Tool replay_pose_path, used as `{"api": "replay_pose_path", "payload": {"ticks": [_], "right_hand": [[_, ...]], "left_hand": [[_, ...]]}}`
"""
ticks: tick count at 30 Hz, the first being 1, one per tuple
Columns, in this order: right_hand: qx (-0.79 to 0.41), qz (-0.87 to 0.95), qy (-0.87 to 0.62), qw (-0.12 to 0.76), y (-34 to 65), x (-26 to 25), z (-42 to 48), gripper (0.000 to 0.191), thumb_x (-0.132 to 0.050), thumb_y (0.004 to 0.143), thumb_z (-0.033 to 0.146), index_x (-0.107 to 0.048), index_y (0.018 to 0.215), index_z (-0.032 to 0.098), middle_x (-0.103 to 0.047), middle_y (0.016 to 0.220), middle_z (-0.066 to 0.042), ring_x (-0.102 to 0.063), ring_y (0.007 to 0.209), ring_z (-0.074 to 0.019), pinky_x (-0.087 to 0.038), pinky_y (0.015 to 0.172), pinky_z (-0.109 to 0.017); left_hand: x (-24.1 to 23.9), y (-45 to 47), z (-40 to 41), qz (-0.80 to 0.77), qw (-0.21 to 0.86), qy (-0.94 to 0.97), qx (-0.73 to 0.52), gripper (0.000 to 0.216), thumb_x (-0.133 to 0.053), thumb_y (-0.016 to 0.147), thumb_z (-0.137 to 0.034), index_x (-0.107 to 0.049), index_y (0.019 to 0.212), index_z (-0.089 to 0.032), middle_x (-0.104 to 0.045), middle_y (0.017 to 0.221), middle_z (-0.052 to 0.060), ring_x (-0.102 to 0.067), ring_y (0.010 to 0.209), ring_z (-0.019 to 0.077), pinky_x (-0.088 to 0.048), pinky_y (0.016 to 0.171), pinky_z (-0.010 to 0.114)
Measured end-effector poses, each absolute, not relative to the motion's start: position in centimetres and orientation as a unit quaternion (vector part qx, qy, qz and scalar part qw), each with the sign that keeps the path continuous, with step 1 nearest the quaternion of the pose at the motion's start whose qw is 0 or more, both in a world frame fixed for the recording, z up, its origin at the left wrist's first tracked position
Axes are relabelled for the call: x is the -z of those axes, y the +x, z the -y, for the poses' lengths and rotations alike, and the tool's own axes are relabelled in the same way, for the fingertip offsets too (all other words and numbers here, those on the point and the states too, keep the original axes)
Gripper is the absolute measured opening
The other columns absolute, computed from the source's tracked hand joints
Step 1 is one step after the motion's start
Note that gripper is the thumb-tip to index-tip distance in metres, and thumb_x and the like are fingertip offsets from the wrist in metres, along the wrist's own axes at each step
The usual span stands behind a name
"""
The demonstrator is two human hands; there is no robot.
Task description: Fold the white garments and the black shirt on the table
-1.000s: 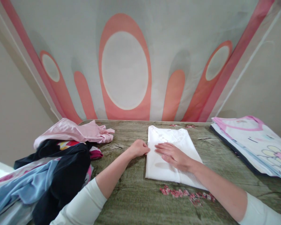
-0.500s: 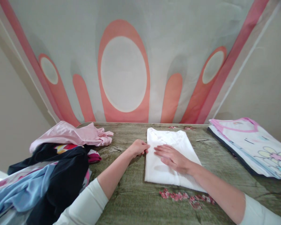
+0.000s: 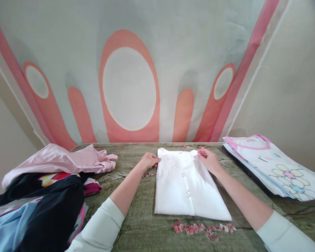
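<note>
A folded white shirt with small pearl buttons lies flat on the green patterned table in front of me. My left hand pinches the shirt's far left corner, fingers closed on the cloth. At the far right corner my right hand grips the cloth the same way, fingers curled over the edge. Both forearms reach forward along the shirt's two sides, in pale long sleeves.
A loose heap of clothes in pink, black, red and blue fills the left of the table. A stack of folded garments, topped by one with a flower print, lies at the right. A hanging cloth with orange shapes covers the wall behind.
My right hand has left the middle of the shirt and gone to its far right corner. My left hand has moved up the left edge to the far corner. The buttons now show.
</note>
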State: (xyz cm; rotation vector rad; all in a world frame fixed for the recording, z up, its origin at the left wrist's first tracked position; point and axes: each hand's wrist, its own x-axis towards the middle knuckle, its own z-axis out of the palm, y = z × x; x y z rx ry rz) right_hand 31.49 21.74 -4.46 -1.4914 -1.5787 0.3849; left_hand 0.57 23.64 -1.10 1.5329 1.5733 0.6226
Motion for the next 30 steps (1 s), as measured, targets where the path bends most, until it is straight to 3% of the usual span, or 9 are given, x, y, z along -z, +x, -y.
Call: {"api": "replay_pose_path", "payload": {"ticks": [4,9,19,25,30], "right_hand": [[-0.150,0.615,-0.632,0.448,34.4,6.7,-24.0,0.027,-0.055,0.074,0.028,-0.061,0.096,0.013,-0.068,0.085,-0.008,-0.063,0.078,-0.0196,-0.049,0.077,-0.037],[-0.139,0.602,-0.652,0.439,34.4,7.6,-25.3,0.029,-0.056,0.073,0.031,-0.062,0.096,0.013,-0.068,0.087,-0.009,-0.063,0.078,-0.0189,-0.048,0.076,-0.033],[-0.120,0.590,-0.677,0.423,34.2,8.0,-26.0,0.040,-0.061,0.069,0.041,-0.062,0.099,0.014,-0.066,0.080,-0.007,-0.060,0.070,-0.0189,-0.046,0.069,-0.033],[-0.116,0.598,-0.666,0.431,34.0,8.0,-25.9,0.033,-0.058,0.071,0.032,-0.060,0.100,0.015,-0.065,0.078,-0.003,-0.060,0.068,-0.0160,-0.046,0.067,-0.029],[-0.103,0.603,-0.660,0.436,34.0,8.4,-25.9,0.032,-0.057,0.072,0.030,-0.059,0.100,0.016,-0.064,0.077,-0.004,-0.059,0.068,-0.0165,-0.047,0.067,-0.030]], "left_hand": [[1.3,1.1,-26.1,-0.623,0.444,0.563,-0.313,0.013,-0.067,0.069,-0.021,-0.062,0.074,-0.010,-0.058,0.054,-0.001,-0.054,0.049,0.0085,-0.042,0.048,0.018],[2.1,1.7,-28.3,-0.600,0.444,0.531,-0.402,0.023,-0.069,0.065,-0.011,-0.059,0.087,-0.011,-0.062,0.061,-0.001,-0.060,0.058,0.0105,-0.049,0.057,0.019],[3.0,1.8,-29.1,-0.563,0.452,0.548,-0.424,0.024,-0.063,0.074,-0.010,-0.056,0.097,-0.011,-0.066,0.071,0.002,-0.064,0.065,0.0128,-0.053,0.062,0.024],[3.5,2.1,-29.2,-0.562,0.378,0.615,-0.404,0.022,-0.057,0.078,-0.010,-0.055,0.100,-0.010,-0.067,0.078,0.006,-0.064,0.070,0.0143,-0.053,0.067,0.029],[3.0,1.7,-28.8,-0.552,0.255,0.700,-0.375,0.028,-0.058,0.075,-0.009,-0.057,0.103,-0.010,-0.062,0.105,0.012,-0.058,0.100,0.0211,-0.044,0.092,0.036]]}}
